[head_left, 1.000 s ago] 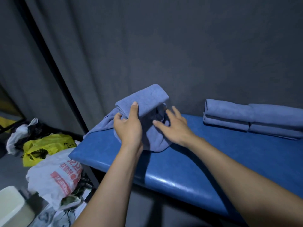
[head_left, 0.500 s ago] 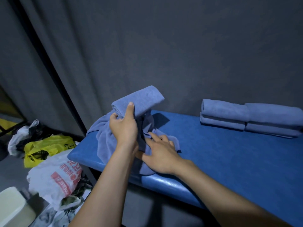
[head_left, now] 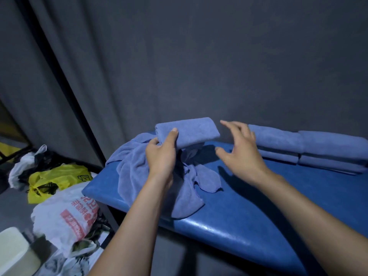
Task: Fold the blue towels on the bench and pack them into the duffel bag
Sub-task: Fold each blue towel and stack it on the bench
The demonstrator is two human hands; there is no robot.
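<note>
Left hand [head_left: 161, 156] grips a folded blue terry towel [head_left: 189, 131].
Right hand [head_left: 242, 150] hovers open-fingered above the padded blue bench [head_left: 258, 206].

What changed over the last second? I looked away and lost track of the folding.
The right hand let go of the loose towel and rose, open, above the bench. The left hand still grips the folded towel; the stacked towels stayed put.
</note>
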